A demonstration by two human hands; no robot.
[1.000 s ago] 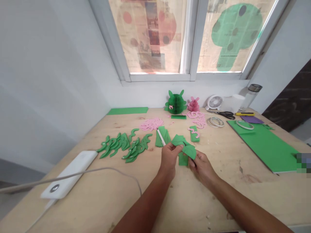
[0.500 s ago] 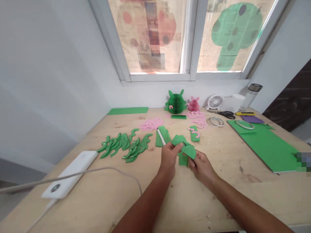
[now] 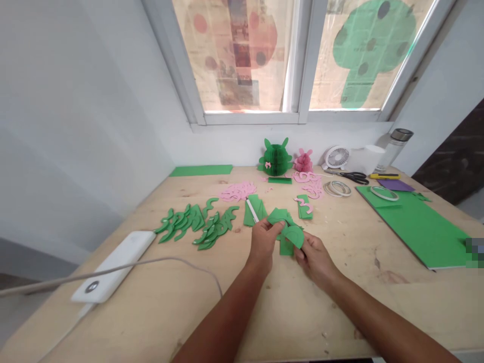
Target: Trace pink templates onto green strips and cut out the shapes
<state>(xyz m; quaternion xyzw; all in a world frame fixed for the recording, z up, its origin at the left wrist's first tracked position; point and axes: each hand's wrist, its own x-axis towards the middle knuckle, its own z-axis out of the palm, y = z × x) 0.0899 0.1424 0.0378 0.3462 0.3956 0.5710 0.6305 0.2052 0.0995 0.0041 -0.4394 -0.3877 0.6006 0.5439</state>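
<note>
Over the middle of the table, my left hand [image 3: 264, 242] pinches a folded stack of green paper [image 3: 280, 216] between thumb and fingers. A rounded green flap [image 3: 294, 235] with a curved line on it stands out toward the right. My right hand [image 3: 312, 254] is closed at that flap's lower right edge. A small dark bit shows by its fingers; what they grip is mostly hidden behind the paper. Under the hands lies a green paper rectangle [image 3: 286, 247]. A white pen [image 3: 251, 210] rests on green paper [image 3: 259, 205] just beyond my left hand.
Green curved offcuts [image 3: 215, 232] and a white power bank [image 3: 113, 267] with a cable are at left. Pink scraps [image 3: 238, 191] lie farther back. Paper figures [image 3: 276, 159], a fan [image 3: 336, 158], black scissors [image 3: 355, 177], tape rolls [image 3: 337, 189] and a green sheet [image 3: 419, 227] stand or lie beyond, rightward.
The whole view has shifted slightly. Both hands keep nearly the same hold, and the rounded flap is turned a little, showing more of its face.
</note>
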